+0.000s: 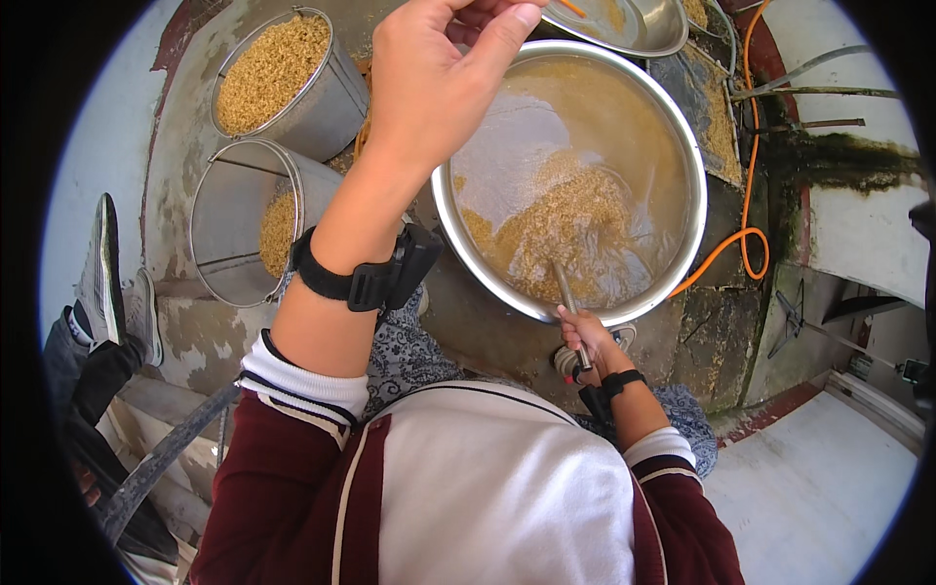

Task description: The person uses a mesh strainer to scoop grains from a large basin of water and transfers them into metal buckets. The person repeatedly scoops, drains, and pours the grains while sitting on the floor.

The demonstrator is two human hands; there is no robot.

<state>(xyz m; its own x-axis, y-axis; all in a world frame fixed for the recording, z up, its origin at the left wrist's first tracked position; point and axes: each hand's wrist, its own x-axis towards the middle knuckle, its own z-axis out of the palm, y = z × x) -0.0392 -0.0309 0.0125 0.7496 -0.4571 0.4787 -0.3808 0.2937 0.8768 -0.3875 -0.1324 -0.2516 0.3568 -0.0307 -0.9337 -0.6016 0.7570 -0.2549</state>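
A large round metal basin (698, 183) filled with cloudy water and wet grain (563, 212) stands on the ground before me. My right hand (585, 336) is closed around the end of a metal rod or handle (564, 285) at the basin's near rim; its far end goes into the grain, and what it ends in is hidden under water. My left hand (457, 69) is raised at the top, over the basin's far left side, with thumb and fingers close together. Its fingertips are cut by the picture's edge, so whether they pinch anything is unclear.
At the left stand a metal bucket (314, 121) full of grain and a tilted one (318, 190) with some grain inside. A metal bowl (662, 29) touches the far rim. An orange hose (747, 183) runs on the right. At far left are another person's legs and shoes (102, 278) beside a metal rail (172, 457).
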